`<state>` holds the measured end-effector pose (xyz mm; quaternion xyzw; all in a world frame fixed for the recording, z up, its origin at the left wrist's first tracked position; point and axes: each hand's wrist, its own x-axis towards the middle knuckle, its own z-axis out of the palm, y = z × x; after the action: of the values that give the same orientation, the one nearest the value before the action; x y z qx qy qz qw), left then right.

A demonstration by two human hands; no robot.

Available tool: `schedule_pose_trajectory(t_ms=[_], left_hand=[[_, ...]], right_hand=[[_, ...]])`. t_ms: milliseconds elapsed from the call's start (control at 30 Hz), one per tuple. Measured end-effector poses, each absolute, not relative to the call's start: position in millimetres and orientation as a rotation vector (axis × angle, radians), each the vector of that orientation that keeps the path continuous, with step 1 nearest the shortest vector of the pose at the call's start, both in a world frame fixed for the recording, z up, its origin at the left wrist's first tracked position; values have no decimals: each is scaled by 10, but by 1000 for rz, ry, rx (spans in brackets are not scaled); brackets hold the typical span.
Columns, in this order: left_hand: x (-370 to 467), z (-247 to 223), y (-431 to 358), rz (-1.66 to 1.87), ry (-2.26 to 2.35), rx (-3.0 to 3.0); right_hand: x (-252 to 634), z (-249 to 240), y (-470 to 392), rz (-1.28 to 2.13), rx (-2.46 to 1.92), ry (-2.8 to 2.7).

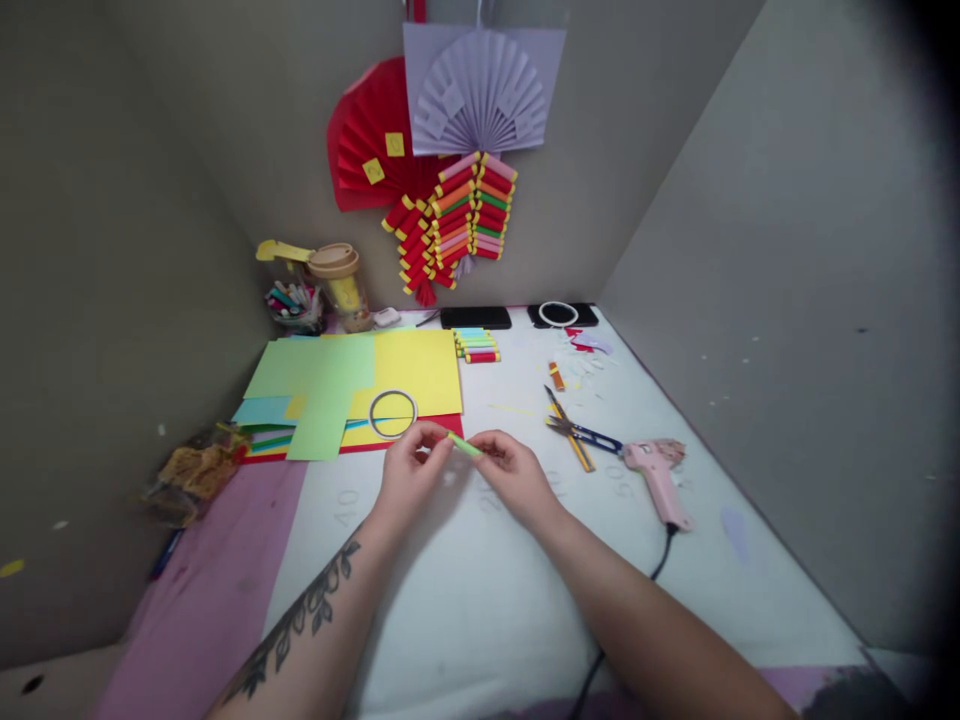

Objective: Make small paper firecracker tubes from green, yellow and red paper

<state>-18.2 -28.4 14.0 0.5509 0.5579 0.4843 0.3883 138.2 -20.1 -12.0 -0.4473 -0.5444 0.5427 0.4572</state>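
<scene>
A small light-green paper roll [464, 445] with a yellow end is pinched between both hands above the white mat. My left hand [417, 462] grips its left end, and my right hand [514, 474] has the other end between thumb and fingers. Just behind my left hand, a roll of tape [392, 413] lies on the coloured paper sheets [330, 375]. Farther back, several finished paper rolls [477, 345] in blue, green, lilac and red, with yellow ends, are lined up in a row.
To the right lie a pink glue gun [658, 482] with its black cord, snippers [592, 436] and a yellow cutter [577, 445]. Two phones [475, 318] rest along the back wall, one under a white ring [559, 314]. Paper fans [484, 95] hang above. A bagged item [196, 475] sits left.
</scene>
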Motion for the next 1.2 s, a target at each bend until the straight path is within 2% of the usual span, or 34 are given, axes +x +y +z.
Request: schedule_pose_trajectory(t_ms=[200, 1200], left_hand=[[-162, 129, -281, 1174, 1313, 1410], [-147, 116, -265, 1201, 1255, 1153]], right_hand=[[1384, -59, -233, 1172, -1114, -1488], [1414, -46, -241, 1293, -942, -1405]])
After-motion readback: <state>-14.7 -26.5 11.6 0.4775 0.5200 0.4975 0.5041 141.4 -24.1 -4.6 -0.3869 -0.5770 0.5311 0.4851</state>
